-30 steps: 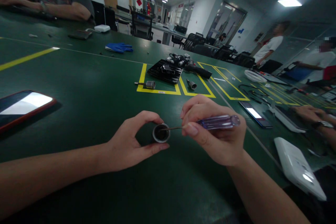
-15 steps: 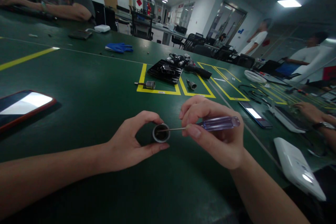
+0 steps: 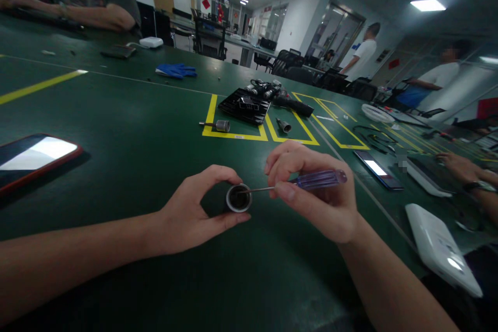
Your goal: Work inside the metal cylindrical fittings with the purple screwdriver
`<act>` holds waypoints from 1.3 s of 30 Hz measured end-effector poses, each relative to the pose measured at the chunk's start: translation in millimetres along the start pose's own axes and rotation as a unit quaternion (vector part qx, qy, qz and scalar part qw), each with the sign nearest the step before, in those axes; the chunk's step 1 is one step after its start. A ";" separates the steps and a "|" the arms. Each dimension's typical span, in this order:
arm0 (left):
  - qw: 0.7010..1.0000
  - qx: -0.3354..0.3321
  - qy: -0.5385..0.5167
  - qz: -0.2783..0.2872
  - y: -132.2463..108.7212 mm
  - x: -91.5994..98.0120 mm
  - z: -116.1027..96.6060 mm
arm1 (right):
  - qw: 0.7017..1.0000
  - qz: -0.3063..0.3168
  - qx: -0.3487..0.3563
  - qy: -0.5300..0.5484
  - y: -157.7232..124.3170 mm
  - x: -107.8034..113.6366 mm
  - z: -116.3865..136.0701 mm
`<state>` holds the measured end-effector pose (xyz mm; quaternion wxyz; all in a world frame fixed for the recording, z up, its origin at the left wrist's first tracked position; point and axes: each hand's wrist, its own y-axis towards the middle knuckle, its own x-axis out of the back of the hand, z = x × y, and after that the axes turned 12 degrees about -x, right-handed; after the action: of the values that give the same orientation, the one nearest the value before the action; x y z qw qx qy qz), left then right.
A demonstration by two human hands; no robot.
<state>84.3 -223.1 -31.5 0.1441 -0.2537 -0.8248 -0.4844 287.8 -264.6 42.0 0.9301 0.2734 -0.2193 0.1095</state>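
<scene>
A dark, hollow metal cylinder point(image 3: 229, 204) with a bright round rim sits between the thumb and fingers of my left hand point(image 3: 194, 210), its opening turned toward me. My right hand point(image 3: 315, 194) is closed around a screwdriver point(image 3: 317, 180) with a clear purple handle. The screwdriver's thin shaft points left, and its tip is inside the cylinder's opening. What the tip touches in there is too dark to make out. Farther back lie a small metal part with a pin point(image 3: 222, 125) and a cone-shaped metal part point(image 3: 286, 126).
Beyond my hands are a ribbed black tray point(image 3: 245, 106) and a pile of dark metal pieces point(image 3: 268, 88). A blue glove point(image 3: 176, 70) lies farther back. Phones lie left point(image 3: 39, 155) and right point(image 3: 377, 169), near a white device point(image 3: 443, 246). Another person's hand point(image 3: 459, 166) is at right.
My right hand and the screwdriver have shifted slightly left, the handle end dipping a little nearer the cylinder. My left hand and the cylinder stay put. People in the background have moved.
</scene>
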 end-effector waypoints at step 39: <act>1.000 -0.003 0.010 -0.009 -0.9 0.0 2.2 | 0.999 -0.031 0.008 0.009 -4.6 -2.6 7.3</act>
<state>83.8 -221.6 -33.2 0.1469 -0.2417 -0.8244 -0.4904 284.5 -272.7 44.2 0.9329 0.2864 -0.2012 0.0846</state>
